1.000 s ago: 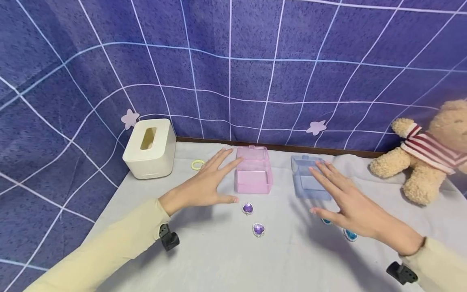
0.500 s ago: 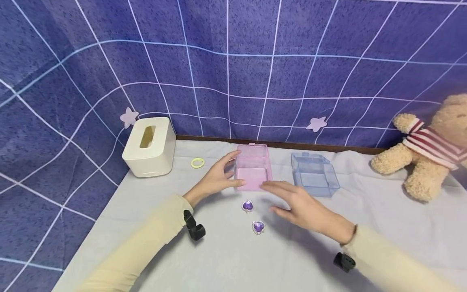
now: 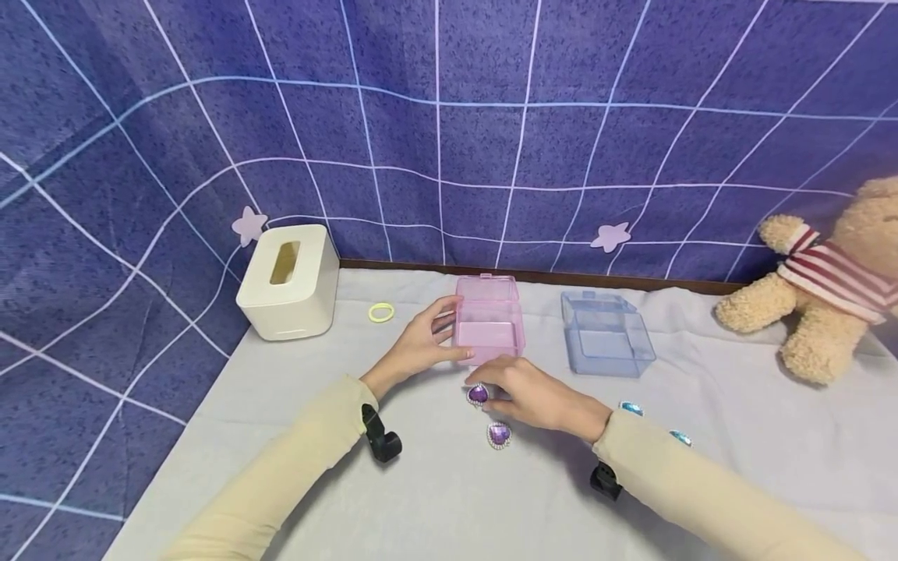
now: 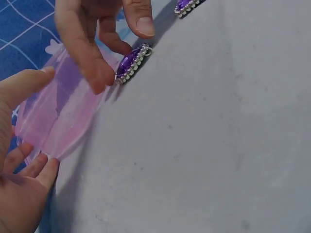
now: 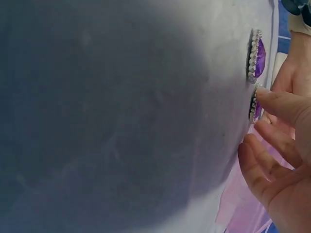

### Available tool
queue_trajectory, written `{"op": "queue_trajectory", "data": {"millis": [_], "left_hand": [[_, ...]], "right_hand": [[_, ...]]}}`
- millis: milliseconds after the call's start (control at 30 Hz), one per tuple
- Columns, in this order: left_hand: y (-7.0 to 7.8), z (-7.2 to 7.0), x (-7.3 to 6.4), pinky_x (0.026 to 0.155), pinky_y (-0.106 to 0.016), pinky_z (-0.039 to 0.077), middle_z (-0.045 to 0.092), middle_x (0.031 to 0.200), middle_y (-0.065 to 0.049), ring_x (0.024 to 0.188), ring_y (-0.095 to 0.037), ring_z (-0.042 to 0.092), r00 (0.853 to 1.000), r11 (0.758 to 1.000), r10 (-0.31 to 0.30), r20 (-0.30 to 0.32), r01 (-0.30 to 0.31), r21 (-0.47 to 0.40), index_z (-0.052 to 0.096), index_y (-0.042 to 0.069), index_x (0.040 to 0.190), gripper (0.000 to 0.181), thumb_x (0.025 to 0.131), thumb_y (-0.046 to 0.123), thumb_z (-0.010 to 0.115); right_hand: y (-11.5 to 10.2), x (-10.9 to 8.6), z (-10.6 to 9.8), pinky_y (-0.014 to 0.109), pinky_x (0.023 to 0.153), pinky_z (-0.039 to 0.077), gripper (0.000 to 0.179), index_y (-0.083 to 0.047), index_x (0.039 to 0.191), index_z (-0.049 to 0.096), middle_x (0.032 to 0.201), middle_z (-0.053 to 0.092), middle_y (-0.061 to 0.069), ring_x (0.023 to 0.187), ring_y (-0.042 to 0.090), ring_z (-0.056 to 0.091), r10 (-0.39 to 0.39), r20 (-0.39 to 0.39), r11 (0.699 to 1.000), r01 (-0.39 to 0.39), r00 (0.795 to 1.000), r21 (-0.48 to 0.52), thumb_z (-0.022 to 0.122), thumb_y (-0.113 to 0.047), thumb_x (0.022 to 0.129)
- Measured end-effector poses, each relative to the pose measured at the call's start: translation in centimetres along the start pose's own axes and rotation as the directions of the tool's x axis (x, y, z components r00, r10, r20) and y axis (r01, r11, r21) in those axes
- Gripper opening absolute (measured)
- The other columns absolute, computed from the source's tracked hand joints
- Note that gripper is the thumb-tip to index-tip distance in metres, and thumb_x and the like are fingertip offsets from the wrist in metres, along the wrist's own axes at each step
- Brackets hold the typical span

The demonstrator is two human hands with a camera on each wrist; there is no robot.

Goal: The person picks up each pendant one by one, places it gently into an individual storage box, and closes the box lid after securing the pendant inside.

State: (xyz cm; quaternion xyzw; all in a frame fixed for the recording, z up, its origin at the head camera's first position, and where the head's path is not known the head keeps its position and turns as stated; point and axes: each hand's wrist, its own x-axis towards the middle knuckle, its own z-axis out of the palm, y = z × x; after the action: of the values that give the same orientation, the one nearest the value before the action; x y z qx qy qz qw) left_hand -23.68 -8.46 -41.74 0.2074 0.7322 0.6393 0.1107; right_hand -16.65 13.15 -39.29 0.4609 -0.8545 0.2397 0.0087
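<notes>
My left hand [image 3: 426,343] holds the left side of an open pink clear plastic box [image 3: 491,356], thumb at the front wall and fingers at its side. In front of the box, my right hand [image 3: 536,393] reaches over a purple heart-shaped gem [image 3: 478,394] with a beaded silver rim. Its fingertips are right at the gem's edge; in the left wrist view the thumb [image 4: 139,18] stands a little apart from the gem [image 4: 130,64]. A second purple heart gem [image 3: 499,435] lies nearer on the cloth, also in the right wrist view, beside the thumb.
An open blue clear box [image 3: 610,362] stands to the right. Two blue gems [image 3: 631,407] lie by the right sleeve, partly covered. A white tissue box [image 3: 289,284] and a yellow ring [image 3: 381,312] are at left, a teddy bear [image 3: 817,327] at right.
My left hand has moved right to the pink box and taken hold of its side. My right hand has come left from near the blue box to the farther purple gem.
</notes>
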Motion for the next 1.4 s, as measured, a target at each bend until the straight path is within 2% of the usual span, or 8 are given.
{"op": "queue_trajectory", "data": {"millis": [167,433,767,1033,1167,1400], "left_hand": [[-0.3,-0.1,0.1,0.115,-0.041,0.037,0.036,0.150,-0.021,0.138,-0.037,0.040,1.000,1.000,-0.006,0.002,0.006,0.003,0.034,0.003,0.146,0.084,0.075,-0.002,0.079],[-0.4,-0.1,0.3,0.107,-0.035,0.046,0.040,0.148,-0.015,0.132,-0.035,0.048,1.000,0.998,0.012,-0.006,-0.011,0.058,0.038,0.005,0.143,0.081,0.074,0.000,0.081],[-0.3,0.0,0.2,0.105,-0.036,0.048,0.040,0.146,-0.018,0.131,-0.036,0.048,1.000,0.998,0.019,0.011,-0.020,0.065,0.038,0.004,0.141,0.079,0.075,0.001,0.080],[-0.1,-0.2,0.4,0.104,-0.036,0.049,0.042,0.145,-0.019,0.132,-0.036,0.048,1.000,0.995,0.010,0.016,-0.011,0.098,0.039,0.003,0.137,0.075,0.075,0.004,0.081],[0.0,-0.3,0.5,0.104,-0.037,0.049,0.043,0.143,-0.019,0.132,-0.036,0.048,1.000,0.994,0.003,0.022,-0.005,0.108,0.040,0.002,0.135,0.073,0.075,0.004,0.081],[-0.2,-0.4,0.6,0.105,-0.044,0.048,0.043,0.143,-0.020,0.130,-0.039,0.048,1.000,0.995,0.024,0.019,-0.026,0.096,0.042,-0.001,0.133,0.071,0.074,0.001,0.081]], "right_hand": [[0.3,0.1,0.3,0.031,0.087,0.052,0.019,-0.009,0.100,0.072,0.097,0.071,-0.001,0.094,0.014,0.062,-0.044,0.014,0.999,0.044,0.999,-0.029,0.074,-0.007,0.082],[0.3,0.1,0.4,0.029,0.088,0.053,0.017,-0.009,0.100,0.072,0.097,0.071,-0.001,0.094,0.013,0.062,-0.054,0.009,0.998,0.054,0.998,-0.038,0.073,-0.008,0.083],[0.3,-0.2,0.6,0.026,0.086,0.054,0.016,-0.010,0.100,0.071,0.097,0.069,-0.001,0.093,0.012,0.062,-0.071,-0.008,0.997,0.070,0.997,-0.044,0.073,-0.009,0.084],[-0.2,-0.5,-0.3,0.028,0.085,0.056,0.016,-0.007,0.099,0.070,0.097,0.069,0.002,0.093,0.014,0.065,-0.103,-0.118,0.994,0.099,0.988,-0.037,0.074,-0.006,0.083],[-0.6,-0.5,-1.2,0.030,0.088,0.056,0.018,-0.006,0.099,0.070,0.099,0.071,0.003,0.096,0.016,0.066,-0.123,-0.182,0.992,0.115,0.976,-0.053,0.075,-0.008,0.082],[-0.9,0.2,-3.6,0.032,0.086,0.057,0.021,-0.004,0.098,0.070,0.098,0.072,0.005,0.094,0.019,0.067,-0.160,-0.267,0.986,0.142,0.950,-0.087,0.077,-0.007,0.079]]}}
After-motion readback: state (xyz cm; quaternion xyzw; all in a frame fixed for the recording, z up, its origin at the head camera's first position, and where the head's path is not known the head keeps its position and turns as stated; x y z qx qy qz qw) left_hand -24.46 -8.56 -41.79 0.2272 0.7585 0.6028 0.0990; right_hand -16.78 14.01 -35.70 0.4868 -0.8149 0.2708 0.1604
